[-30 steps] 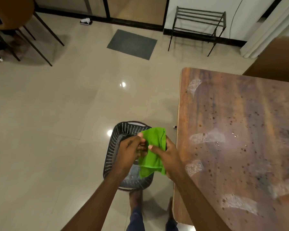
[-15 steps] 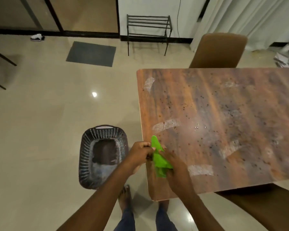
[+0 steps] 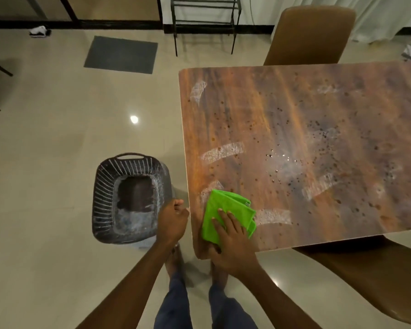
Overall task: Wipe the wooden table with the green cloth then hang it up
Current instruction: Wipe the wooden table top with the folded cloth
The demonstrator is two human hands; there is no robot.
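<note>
The folded green cloth [image 3: 226, 213], soft and rumpled, lies near the near-left corner of the streaked, speckled wooden table [image 3: 306, 138]. The right hand [image 3: 233, 243] presses flat on it, fingers spread. The left hand [image 3: 172, 222], loosely curled and empty, hangs beside the tabletop's left edge, above a dark slotted plastic basket [image 3: 126, 198].

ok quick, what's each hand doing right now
Left hand: loosely curled, holding nothing, beside the table edge.
Right hand: open, flat, pressing the green cloth onto the table.
</note>
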